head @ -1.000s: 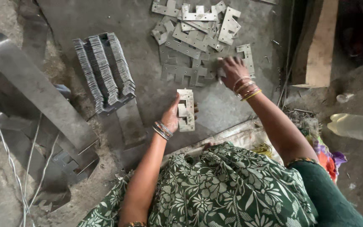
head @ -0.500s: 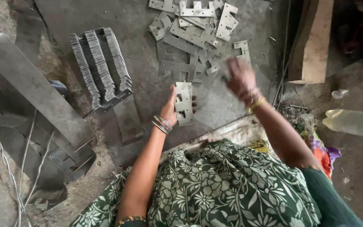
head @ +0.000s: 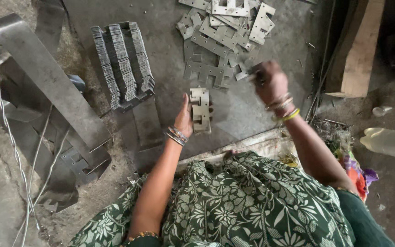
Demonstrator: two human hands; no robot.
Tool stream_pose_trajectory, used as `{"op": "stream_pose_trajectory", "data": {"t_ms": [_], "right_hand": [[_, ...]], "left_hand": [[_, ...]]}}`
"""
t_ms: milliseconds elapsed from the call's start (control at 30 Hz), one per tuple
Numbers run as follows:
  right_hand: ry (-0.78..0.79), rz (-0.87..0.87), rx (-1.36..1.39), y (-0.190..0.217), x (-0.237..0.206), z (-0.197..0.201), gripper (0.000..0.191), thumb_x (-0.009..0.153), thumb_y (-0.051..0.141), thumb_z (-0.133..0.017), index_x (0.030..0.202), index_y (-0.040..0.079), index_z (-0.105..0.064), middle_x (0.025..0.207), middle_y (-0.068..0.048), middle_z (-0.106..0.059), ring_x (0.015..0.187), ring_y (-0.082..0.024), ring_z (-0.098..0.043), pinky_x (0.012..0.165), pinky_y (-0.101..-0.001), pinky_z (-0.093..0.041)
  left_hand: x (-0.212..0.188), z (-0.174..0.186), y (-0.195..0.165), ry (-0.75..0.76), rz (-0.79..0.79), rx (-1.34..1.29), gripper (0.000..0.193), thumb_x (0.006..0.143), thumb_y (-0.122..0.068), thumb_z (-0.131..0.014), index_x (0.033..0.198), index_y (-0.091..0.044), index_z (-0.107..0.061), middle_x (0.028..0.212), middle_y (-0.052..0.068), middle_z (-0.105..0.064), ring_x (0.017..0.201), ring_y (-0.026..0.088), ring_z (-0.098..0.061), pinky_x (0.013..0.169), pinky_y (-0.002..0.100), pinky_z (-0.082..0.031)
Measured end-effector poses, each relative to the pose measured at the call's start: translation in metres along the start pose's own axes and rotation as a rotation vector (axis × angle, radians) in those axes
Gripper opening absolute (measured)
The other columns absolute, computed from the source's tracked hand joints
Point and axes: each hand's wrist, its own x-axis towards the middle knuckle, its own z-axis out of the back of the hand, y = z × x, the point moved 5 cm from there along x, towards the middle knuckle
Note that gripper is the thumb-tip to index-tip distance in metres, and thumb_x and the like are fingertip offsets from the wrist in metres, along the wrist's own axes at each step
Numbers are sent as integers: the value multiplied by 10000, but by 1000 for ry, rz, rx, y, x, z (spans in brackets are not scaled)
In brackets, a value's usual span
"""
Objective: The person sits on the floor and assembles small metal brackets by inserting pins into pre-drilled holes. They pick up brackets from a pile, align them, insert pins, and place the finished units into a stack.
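Surface: grey metal floor sheet (head: 248, 114), dirt at 9 o'clock. Left hand (head: 186, 118) clasps a small plate stack (head: 200, 110) at centre. Right hand (head: 270, 82), blurred, closes on one plate; loose plates (head: 220, 36) at 12 o'clock, cropped.

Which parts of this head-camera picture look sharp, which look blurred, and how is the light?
Head view: the right hand is motion-blurred over the loose pile of grey stamped metal plates; the left hand, steadying a small stack of plates, is sharp; light is soft and even, without glare, darkening toward the upper right corner.
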Motion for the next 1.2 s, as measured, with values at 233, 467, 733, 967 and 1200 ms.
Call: {"op": "stream_pose_trajectory", "data": {"t_ms": [233,467,733,967,1200], "right_hand": [[262,344,-187,50,11,-69,482,915,303,-743,1296,48,-595,1159,-165,-643,1136,-355,-567,921,-489,-516],[292,192,-227,70,47,-111,549,760,228,-753,1264,51,-628,1088,-207,-661,1039,-391,-614,843,-482,-537],[555,117,242,92,74,-114,458,821,357,-772,1159,63,-677,1017,-170,-754,892,-267,-731,793,-400,-602],[64,258,-501,89,112,-90,886,669,524,-851,1350,66,-519,1392,-269,-433,1192,-472,-586,896,-519,-572],[305,222,-565,65,89,-105,474,905,127,-657,1360,52,-549,1219,-240,-608,1097,-392,-651,748,-474,-598]], "left_hand": [[-13,9,-24,-169,-18,-6,886,896,-813,-383,1348,-84,-608,1121,126,-739,916,244,-735,800,444,-632],[-34,47,-17,-302,-44,-7,702,937,-642,-570,1387,-104,-588,1213,117,-718,1023,258,-709,899,461,-586],[-27,64,-1,-270,-123,-207,823,950,-730,-458,1504,-120,-470,1483,127,-482,1297,329,-490,1055,546,-408],[-43,52,-22,-506,-459,854,1089,871,-890,-236,1648,-148,-63,1683,111,-157,1478,328,-315,1170,557,-344],[-39,26,-15,-408,-107,-150,880,844,-831,-378,1343,-134,-578,1122,137,-703,960,286,-708,874,499,-596]]}}
